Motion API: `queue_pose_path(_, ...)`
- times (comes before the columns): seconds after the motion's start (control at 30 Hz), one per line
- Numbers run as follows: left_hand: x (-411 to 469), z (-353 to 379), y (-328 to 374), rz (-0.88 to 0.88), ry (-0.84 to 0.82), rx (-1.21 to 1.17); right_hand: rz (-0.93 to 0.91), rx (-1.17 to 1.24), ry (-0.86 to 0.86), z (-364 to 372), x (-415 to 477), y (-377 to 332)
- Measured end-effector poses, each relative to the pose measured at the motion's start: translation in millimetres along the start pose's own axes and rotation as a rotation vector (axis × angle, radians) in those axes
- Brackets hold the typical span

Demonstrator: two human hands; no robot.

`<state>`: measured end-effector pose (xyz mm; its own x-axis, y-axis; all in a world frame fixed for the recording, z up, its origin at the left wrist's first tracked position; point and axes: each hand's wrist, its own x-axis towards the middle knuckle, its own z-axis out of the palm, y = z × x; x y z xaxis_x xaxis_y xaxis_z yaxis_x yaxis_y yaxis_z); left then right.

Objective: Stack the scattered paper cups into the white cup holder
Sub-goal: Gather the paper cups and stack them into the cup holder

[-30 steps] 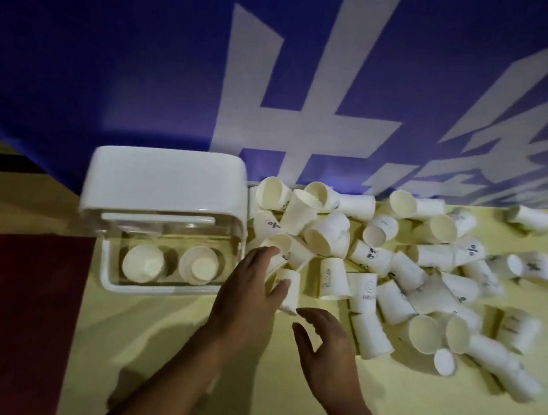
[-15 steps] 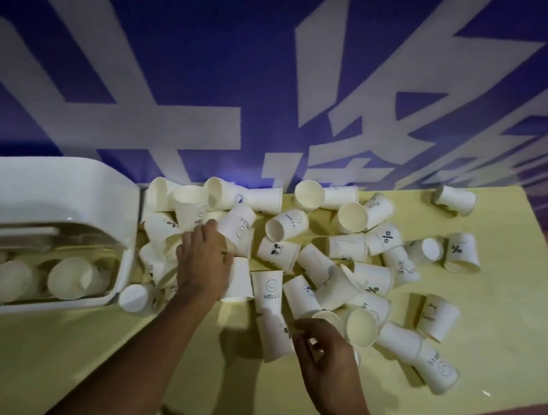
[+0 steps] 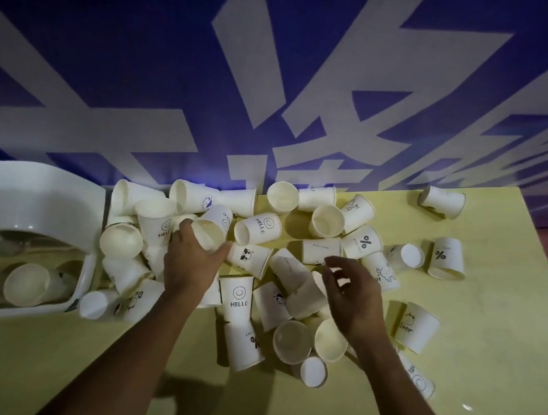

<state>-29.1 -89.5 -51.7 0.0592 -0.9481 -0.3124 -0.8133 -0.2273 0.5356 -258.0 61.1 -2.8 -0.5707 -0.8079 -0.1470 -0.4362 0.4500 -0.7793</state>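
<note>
Right of the holder (image 3: pixel 25 197), cups (image 3: pixel 237 301) lie heaped on the table (image 3: pixel 491 337); your left hand (image 3: pixel 190 261) grips one, your right hand (image 3: pixel 355 296) hovers half-open, empty. They look light, crushable: hold sidewalls gently.

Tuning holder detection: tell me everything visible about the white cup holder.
The white cup holder is a glossy, plastic-looking box with rounded corners. It sits at the left end of the yellow table and is cut off by the frame's left edge. Under its solid white top, what looks like a clear panel and an open tray show paper cups lying on their sides. Loose cups from the pile crowd against its right side.
</note>
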Motion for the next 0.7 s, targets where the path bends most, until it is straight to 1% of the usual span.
queue_pose_path(0.1,0.5,0.7,4.6,-0.03,0.015,-0.046,-0.001,-0.094,0.039,0.6,33.8,5.7)
queue_pose_path(0.2,-0.4,-5.8,7.2,-0.014,0.041,-0.081,-0.031,-0.22,0.02,9.0,69.8,14.0)
queue_pose_path(0.27,-3.5,-14.2,7.1,0.035,0.059,-0.098,-0.039,-0.304,-0.026,16.9,93.1,17.6)
queue_pose_path(0.37,-12.6,-28.8,2.1,0.128,0.049,-0.127,-0.01,-0.45,-0.155,30.1,120.0,21.6)
queue_pose_path(0.43,-19.3,-37.8,-5.4,0.137,0.037,-0.146,0.003,-0.515,-0.201,37.3,128.2,25.5)
queue_pose_path(0.53,-29.8,-50.0,-14.4,0.135,0.025,-0.209,-0.008,-0.507,-0.147,40.4,129.4,27.9)
queue_pose_path(0.7,-45.5,-70.6,-17.6,0.148,0.007,-0.306,-0.062,-0.377,-0.019,27.8,100.9,13.0)
